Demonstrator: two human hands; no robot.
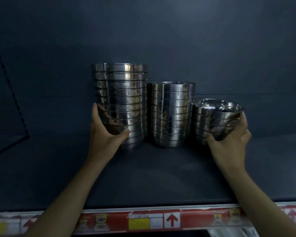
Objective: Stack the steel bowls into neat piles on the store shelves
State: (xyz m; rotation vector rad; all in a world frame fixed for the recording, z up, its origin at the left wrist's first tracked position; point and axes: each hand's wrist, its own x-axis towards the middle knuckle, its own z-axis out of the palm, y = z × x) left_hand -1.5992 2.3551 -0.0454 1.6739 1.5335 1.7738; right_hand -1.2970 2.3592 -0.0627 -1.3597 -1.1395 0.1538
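Three piles of nested steel bowls stand side by side on a dark shelf (161, 177). The tall left pile (121, 93) is highest, the middle pile (172, 113) is lower, and the short right pile (215, 117) is lowest. My left hand (104, 134) cups the lower left side of the tall pile, thumb across its front. My right hand (232, 141) grips the right pile from its right side, thumb under the front. The top bowls of that pile sit tilted toward me, showing the inside.
The shelf's front edge carries a red price strip (154, 221) with yellow and white labels and an arrow. A dark back wall (161, 40) rises behind the piles. A shelf bracket (9, 79) slants at the far left. Bare shelf lies on both sides of the piles.
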